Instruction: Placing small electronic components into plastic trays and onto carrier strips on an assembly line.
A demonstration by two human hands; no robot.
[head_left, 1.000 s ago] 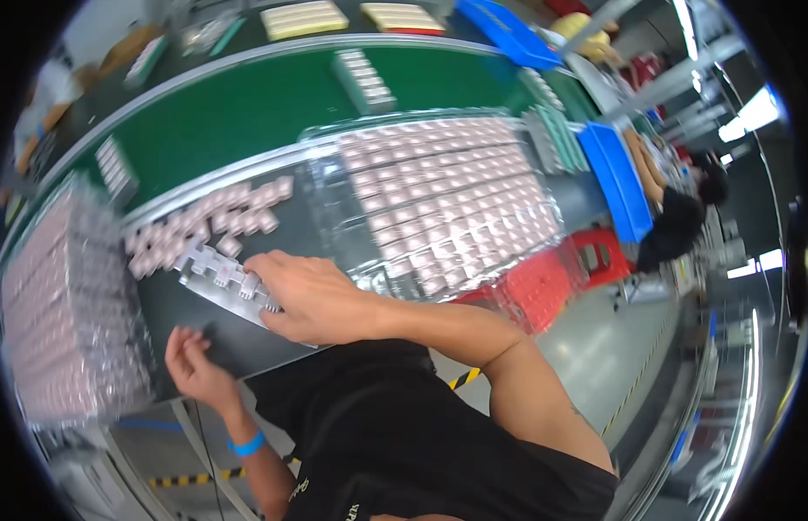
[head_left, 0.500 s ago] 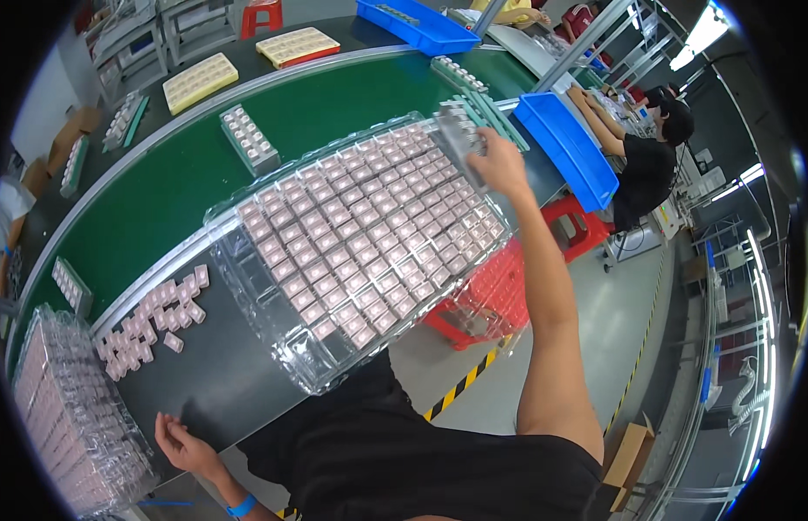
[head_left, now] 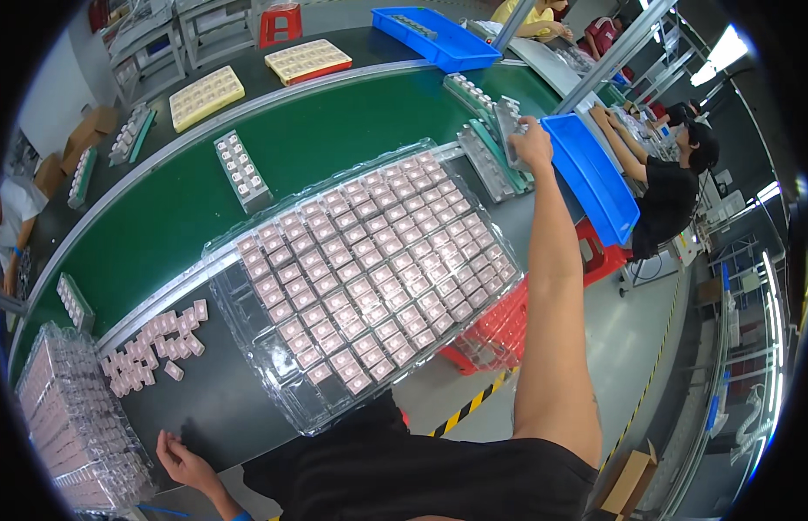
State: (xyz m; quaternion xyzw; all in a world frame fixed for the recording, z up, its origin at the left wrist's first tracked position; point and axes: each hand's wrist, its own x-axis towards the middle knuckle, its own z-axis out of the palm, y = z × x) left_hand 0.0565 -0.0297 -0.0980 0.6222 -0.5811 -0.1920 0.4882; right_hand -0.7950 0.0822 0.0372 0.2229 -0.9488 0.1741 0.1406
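The right hand [head_left: 534, 146] is at the right end of the desk [head_left: 208, 404], its fingers drawn in around the near right side of a grey block [head_left: 509, 124]. They seem to grip it between thumb and fingertips, though the palm hides part of the contact. The block lies on the left side of these fingers, tilted, its long axis running from the belt side toward the person, roughly in line with the green strips [head_left: 493, 156] just beside it. A second grey block [head_left: 479, 162] lies on the other side of those strips, between them and the clear tray [head_left: 282, 369] of pink pieces. The blue bin [head_left: 592, 174] is just to the right of the hand.

The left hand [head_left: 185, 462] is well apart, at the desk's near left edge, fingers loosely curled with nothing in them; the loose pink pieces [head_left: 156, 347] lie nearer to it than to the right hand.

Against the frame half a second ago, the right hand has shifted from the clear tray's far right corner toward the blue bin, and the second block now shows uncovered by it. The loose pieces and the left hand keep nearly the same places on the desk.
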